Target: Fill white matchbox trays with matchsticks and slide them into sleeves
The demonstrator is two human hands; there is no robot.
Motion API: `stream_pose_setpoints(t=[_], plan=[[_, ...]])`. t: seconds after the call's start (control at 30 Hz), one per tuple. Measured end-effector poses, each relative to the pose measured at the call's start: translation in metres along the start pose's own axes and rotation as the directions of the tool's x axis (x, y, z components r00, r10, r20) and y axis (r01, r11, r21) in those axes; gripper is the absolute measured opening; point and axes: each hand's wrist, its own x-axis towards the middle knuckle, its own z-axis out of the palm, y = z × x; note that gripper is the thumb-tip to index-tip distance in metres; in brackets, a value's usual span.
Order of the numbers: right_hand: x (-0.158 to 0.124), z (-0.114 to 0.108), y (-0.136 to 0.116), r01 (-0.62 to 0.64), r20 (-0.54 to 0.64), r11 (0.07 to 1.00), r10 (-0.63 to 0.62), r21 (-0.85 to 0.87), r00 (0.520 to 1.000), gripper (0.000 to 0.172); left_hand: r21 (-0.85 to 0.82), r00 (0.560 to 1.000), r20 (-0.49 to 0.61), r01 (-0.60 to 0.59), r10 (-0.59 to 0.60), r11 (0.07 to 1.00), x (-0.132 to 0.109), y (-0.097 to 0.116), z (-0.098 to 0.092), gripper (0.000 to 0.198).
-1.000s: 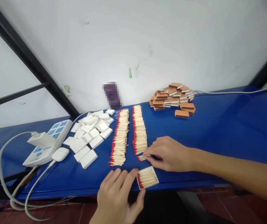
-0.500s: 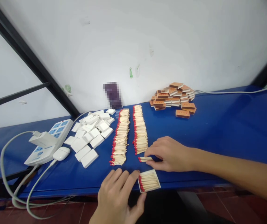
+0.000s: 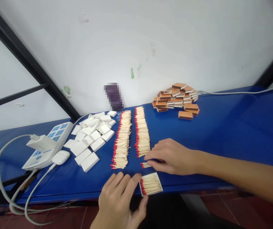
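Observation:
At the table's front edge, my left hand (image 3: 119, 197) grips a white matchbox tray (image 3: 161, 187) between thumb and index finger. Red-tipped matches (image 3: 150, 184) lie side by side inside it, heads to the left. Just behind the tray, my right hand (image 3: 172, 157) is low over a few loose matches (image 3: 145, 165). Its thumb and index finger close on them, and the hand covers their right ends. Beyond stand two long rows of matches: a left row (image 3: 122, 140) and a right row (image 3: 142, 132), whose near end is by my right fingertips.
White empty-looking trays (image 3: 88, 133) are heaped on the left, beside a power strip (image 3: 47, 149) with a charger (image 3: 42, 143), a white case (image 3: 61, 157) and cables. Orange matchboxes (image 3: 185, 115) are piled at the back right against the wall (image 3: 174, 38). A blurred purple object (image 3: 114, 97) leans there.
My right thumb and index finger have slid slightly left over the loose matches, covering more of them. My left hand keeps its hold on the tray. The view has shifted a little.

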Motion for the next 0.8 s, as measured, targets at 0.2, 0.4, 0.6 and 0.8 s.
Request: stream_pose_setpoints(t=[0.2,0.4,0.6,0.8], plan=[[-0.0013,-0.0008,0.0,-0.018,0.017,0.999,0.019,-0.037,1.0,0.029,-0.006,1.0,0.008,0.008,-0.008,1.0,-0.0009,-0.0011,0.0002,0.026],[0.0003,-0.0009,-0.0002,-0.016,0.031,0.998,0.018,-0.053,0.999,0.03,-0.01,1.0,0.016,0.003,-0.003,1.0,-0.0018,-0.0016,0.0009,0.027],[0.0003,-0.0015,-0.0007,-0.007,0.038,0.999,0.008,-0.038,0.999,0.029,-0.014,1.0,0.021,0.0,0.0,1.0,-0.0019,-0.0015,0.0013,0.027],[0.0001,-0.0008,0.0006,-0.004,0.031,0.999,0.005,-0.032,1.0,0.029,-0.001,1.0,0.017,0.003,-0.003,1.0,-0.0028,-0.0019,0.0011,0.027]])
